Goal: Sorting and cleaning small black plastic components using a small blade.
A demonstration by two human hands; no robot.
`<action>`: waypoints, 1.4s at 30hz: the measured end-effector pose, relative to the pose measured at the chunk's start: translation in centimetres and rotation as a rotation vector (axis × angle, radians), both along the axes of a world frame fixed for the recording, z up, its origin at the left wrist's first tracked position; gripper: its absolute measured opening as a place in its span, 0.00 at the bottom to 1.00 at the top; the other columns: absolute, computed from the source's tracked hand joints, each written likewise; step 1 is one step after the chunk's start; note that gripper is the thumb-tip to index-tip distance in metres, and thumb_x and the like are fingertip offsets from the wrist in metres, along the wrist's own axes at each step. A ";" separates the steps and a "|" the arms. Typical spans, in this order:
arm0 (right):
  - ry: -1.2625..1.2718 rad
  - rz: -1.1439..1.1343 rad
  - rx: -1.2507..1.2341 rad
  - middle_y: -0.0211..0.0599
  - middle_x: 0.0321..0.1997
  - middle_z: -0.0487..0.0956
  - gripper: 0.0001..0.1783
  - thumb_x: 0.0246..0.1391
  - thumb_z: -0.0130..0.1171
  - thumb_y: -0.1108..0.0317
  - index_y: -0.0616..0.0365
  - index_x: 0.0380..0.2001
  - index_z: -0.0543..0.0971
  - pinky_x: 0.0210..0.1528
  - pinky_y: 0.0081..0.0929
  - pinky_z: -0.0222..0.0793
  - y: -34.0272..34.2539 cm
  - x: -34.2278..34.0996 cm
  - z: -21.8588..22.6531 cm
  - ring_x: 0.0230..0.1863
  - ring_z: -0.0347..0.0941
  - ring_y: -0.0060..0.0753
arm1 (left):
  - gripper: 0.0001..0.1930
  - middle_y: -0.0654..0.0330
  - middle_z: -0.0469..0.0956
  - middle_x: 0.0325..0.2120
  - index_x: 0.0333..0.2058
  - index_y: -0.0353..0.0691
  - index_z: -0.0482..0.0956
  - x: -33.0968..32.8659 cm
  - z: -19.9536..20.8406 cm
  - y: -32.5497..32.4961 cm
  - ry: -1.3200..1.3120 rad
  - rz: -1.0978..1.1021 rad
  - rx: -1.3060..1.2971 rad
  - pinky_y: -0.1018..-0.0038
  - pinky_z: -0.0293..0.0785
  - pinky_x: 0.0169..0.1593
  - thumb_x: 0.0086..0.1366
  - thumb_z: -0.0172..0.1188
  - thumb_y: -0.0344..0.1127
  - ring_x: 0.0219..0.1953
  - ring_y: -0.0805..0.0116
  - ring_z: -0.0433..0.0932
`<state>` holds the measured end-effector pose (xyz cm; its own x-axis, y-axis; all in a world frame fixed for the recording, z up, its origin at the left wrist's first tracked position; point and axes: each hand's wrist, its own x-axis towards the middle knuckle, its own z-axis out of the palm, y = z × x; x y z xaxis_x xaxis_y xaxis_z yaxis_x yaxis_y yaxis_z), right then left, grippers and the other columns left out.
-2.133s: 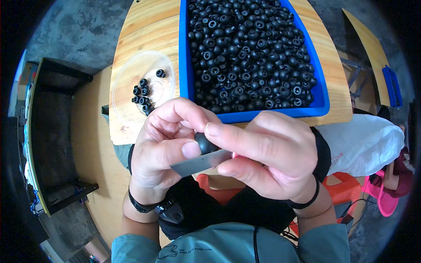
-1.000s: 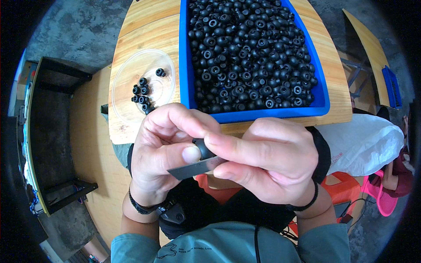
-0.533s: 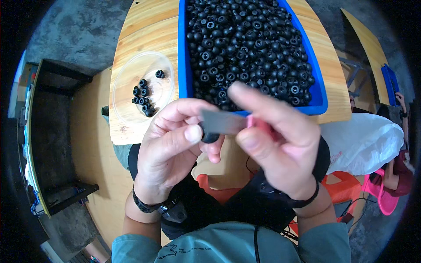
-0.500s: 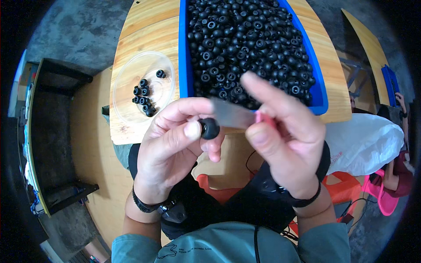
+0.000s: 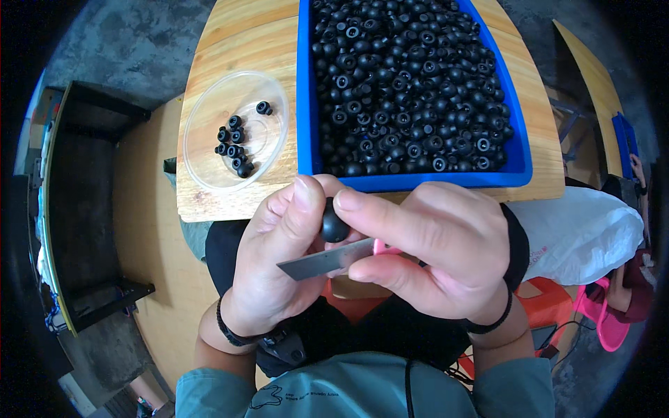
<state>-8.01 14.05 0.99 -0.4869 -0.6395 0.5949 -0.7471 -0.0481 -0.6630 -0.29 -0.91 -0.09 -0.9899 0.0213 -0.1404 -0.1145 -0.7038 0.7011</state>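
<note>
My left hand (image 5: 273,240) is closed on a round black rubber-like part (image 5: 335,226), pinched near the thumb and fingers just in front of the table. Pink shows at the handle of a small flat-bladed knife (image 5: 322,262), which my right hand (image 5: 442,244) grips between thumb and fingers. The blade points left and lies just below the black part; whether its edge touches the part, I cannot tell. My right index fingertip rests against the part's upper right side. Most of the knife handle is hidden inside the hand.
A blue tray (image 5: 418,183) heaped with black parts (image 5: 411,83) stands on the wooden table (image 5: 244,42). Left of it, a clear round plastic dish (image 5: 273,157) holds several similar parts. A white plastic bag (image 5: 578,237) lies at right, near an orange stool (image 5: 543,310).
My right hand has turned, swinging the blade from above the black part to below it, and its index finger has come onto the part. The table view has shifted slightly right.
</note>
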 end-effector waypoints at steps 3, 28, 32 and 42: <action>0.007 -0.007 0.016 0.30 0.16 0.73 0.22 0.37 0.65 0.66 0.61 0.39 0.77 0.16 0.17 0.58 -0.1 0.0 -0.1 0.15 0.66 0.24 | 0.20 0.63 0.72 0.22 0.32 0.37 0.72 0.1 0.2 0.2 0.000 0.018 0.032 0.83 0.64 0.28 0.65 0.42 0.50 0.23 0.79 0.68; -0.388 0.036 -0.209 0.27 0.19 0.71 0.21 0.46 0.61 0.70 0.64 0.45 0.73 0.21 0.12 0.59 -1.0 1.1 -1.2 0.17 0.64 0.16 | 0.20 0.60 0.69 0.20 0.27 0.34 0.69 0.2 0.3 1.0 0.011 0.198 -0.117 0.83 0.60 0.25 0.66 0.41 0.47 0.20 0.79 0.64; -0.529 -0.127 -0.192 0.19 0.25 0.67 0.23 0.50 0.58 0.66 0.66 0.48 0.70 0.29 0.06 0.53 0.5 -0.1 -1.1 0.25 0.57 0.08 | 0.17 0.65 0.68 0.16 0.22 0.34 0.71 -2.0 0.4 -2.4 0.110 0.618 -0.771 0.84 0.55 0.22 0.65 0.45 0.40 0.17 0.81 0.61; -0.661 -0.200 -0.291 0.23 0.29 0.71 0.20 0.54 0.53 0.63 0.67 0.46 0.71 0.27 0.07 0.54 3.2 -1.7 -0.2 0.25 0.58 0.08 | 0.08 0.56 0.71 0.20 0.26 0.33 0.78 -7.0 0.7 -2.8 0.298 0.440 -1.866 0.73 0.65 0.30 0.44 0.62 0.27 0.24 0.63 0.70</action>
<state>-9.71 17.23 0.80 -0.8921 -0.3623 0.2699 -0.2105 -0.1954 -0.9579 -7.31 -3.76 0.61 -0.8759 -0.1496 0.4587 0.0801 0.8925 0.4440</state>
